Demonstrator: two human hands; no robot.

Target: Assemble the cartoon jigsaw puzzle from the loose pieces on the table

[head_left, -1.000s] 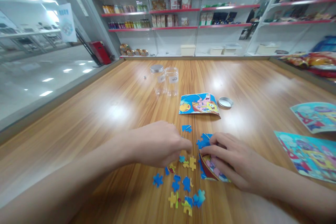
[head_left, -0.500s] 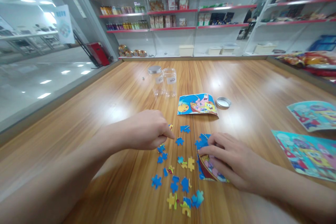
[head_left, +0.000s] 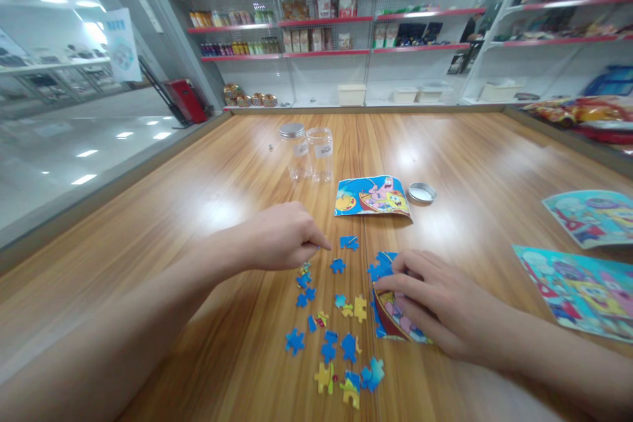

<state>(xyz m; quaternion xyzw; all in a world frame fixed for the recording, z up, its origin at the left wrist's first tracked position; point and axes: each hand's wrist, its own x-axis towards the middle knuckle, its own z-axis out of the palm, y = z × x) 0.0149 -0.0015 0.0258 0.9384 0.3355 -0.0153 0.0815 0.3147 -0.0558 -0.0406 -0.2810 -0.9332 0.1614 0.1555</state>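
Observation:
My left hand (head_left: 289, 237) hovers over the left of the loose pieces, its index finger stretched out and the other fingers curled under. I see nothing held in it. Close to its fingertip are a blue jigsaw piece (head_left: 338, 266) and another blue piece with a yellow line (head_left: 349, 242). My right hand (head_left: 430, 297) rests with spread, bent fingers on the joined part of the jigsaw puzzle (head_left: 386, 313), hiding much of its right side. Several loose blue and yellow pieces lie nearer me, among them a star-shaped blue piece (head_left: 295, 341) and a yellow piece (head_left: 360, 308).
Beyond the pieces lies a curled picture sheet (head_left: 373, 198), with a metal lid (head_left: 422, 193) beside it. A lidded clear jar (head_left: 297, 158) and an open one (head_left: 320, 158) stand farther back. Two picture sheets (head_left: 578, 290) lie at right. Stocked shelves (head_left: 321, 20) rise behind the table.
My left hand has shifted slightly up and away from me, now covering a small piece that showed by its knuckles before. My right hand stays on the joined puzzle.

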